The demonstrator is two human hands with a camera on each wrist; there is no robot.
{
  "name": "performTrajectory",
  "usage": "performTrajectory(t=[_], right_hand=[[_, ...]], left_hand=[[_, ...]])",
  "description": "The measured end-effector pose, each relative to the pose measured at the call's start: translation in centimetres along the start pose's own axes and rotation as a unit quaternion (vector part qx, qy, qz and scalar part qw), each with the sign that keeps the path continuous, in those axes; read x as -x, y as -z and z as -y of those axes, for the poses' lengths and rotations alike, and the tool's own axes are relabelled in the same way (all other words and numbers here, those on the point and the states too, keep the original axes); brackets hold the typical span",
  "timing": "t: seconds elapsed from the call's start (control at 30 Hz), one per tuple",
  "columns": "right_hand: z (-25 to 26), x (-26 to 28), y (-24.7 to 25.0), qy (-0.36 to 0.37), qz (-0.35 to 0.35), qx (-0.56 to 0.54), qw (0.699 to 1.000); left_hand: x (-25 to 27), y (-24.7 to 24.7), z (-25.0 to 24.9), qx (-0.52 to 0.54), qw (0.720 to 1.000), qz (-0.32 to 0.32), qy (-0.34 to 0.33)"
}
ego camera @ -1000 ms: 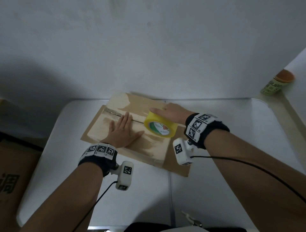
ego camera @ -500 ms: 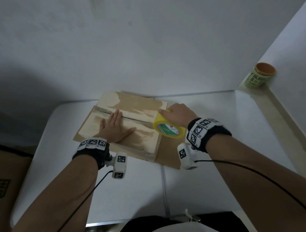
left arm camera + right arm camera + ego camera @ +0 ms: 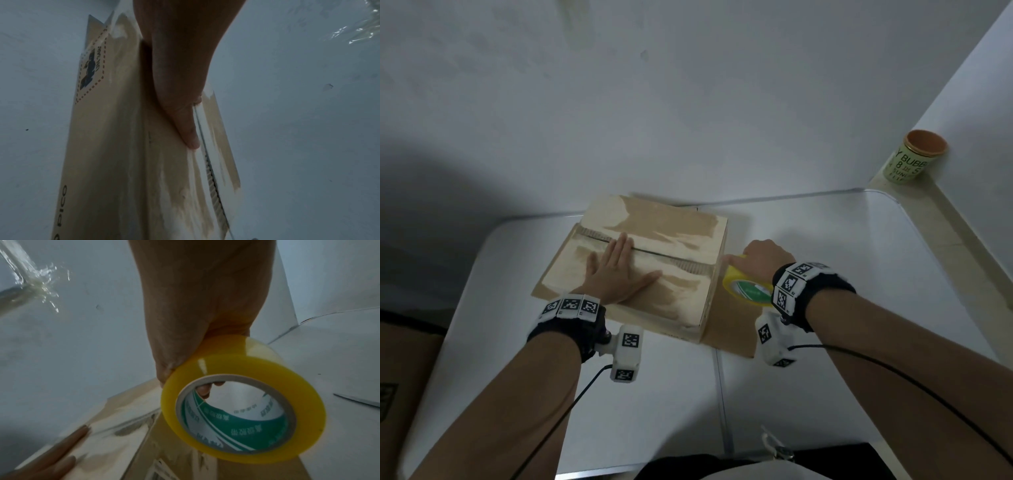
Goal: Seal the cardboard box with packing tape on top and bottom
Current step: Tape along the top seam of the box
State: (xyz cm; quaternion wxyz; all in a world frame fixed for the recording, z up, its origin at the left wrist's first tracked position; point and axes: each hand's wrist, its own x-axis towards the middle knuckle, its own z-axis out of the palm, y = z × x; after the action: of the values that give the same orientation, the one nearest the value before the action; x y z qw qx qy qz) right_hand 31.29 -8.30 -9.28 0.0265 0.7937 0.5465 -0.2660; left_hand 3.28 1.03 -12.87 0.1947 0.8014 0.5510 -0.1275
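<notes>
— What containers are there, and what do they hold?

— The cardboard box (image 3: 640,270) lies on the white table (image 3: 859,274), its two top flaps folded shut, so whatever is inside stays hidden. A dark seam (image 3: 671,257) runs across the top between the flaps, with the corrugated edge showing along it. A loose side flap (image 3: 732,329) lies flat on the table under the right hand. Far beyond the right hand, on a ledge, stands a pale green can (image 3: 914,157) with an orange top; its contents cannot be seen either.

— And the hands?

— The left hand (image 3: 619,274) lies flat on the near flap, fingers straight and together, thumb spread, fingertips reaching the seam. It grips nothing. The right hand (image 3: 760,257) holds the yellow tape roll (image 3: 748,289) just off the box's right edge, thumb over the outer rim; in the right wrist view a fingertip (image 3: 203,391) shows hooked inside the core.

— What is hard to make out?

— Whether a strip of tape runs from the roll to the box; I cannot tell. The print inside the core is too small to read. In the left wrist view the box's printing is cut off at the frame edge, and the left fingers appear blurred in the right wrist view. A brown carton (image 3: 400,377) beyond the left forearm is cropped.
</notes>
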Motion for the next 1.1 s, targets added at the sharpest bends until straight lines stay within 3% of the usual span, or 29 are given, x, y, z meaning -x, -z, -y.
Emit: performTrajectory(t=[0.33,0.53,0.73,0.9,1.03,1.1], right_hand=[[-0.8,-1.3,-2.6,-0.018,0.011,-0.023,1.0],[-0.3,-2.3,-3.0,-0.004,0.022,-0.005,1.0],[0.2,-2.4,-2.6,0.0,0.039,0.007,0.999],[0.6,-1.9,-2.7,-0.015,0.035,-0.004,0.999],[0.9,-1.6,-2.7,-0.026,0.025,-0.001,0.999],[1.1,-1.3,-2.9,-0.024,0.026,-0.001,0.999]], left_hand=[[-0.1,-0.3,-0.2,0.002,1.0,-0.005,0.005],[0.6,-0.7,-0.3,-0.008,0.998,-0.057,-0.017],[-0.2,-2.2,-4.5,-0.014,0.998,-0.057,-0.018],[0.0,-3.4,-8.9,-0.096,0.97,-0.032,-0.223],[-0.2,-3.3,-9.4,-0.102,0.968,-0.018,-0.23],[-0.2,-2.6,-9.5,-0.089,0.962,-0.049,-0.252]])
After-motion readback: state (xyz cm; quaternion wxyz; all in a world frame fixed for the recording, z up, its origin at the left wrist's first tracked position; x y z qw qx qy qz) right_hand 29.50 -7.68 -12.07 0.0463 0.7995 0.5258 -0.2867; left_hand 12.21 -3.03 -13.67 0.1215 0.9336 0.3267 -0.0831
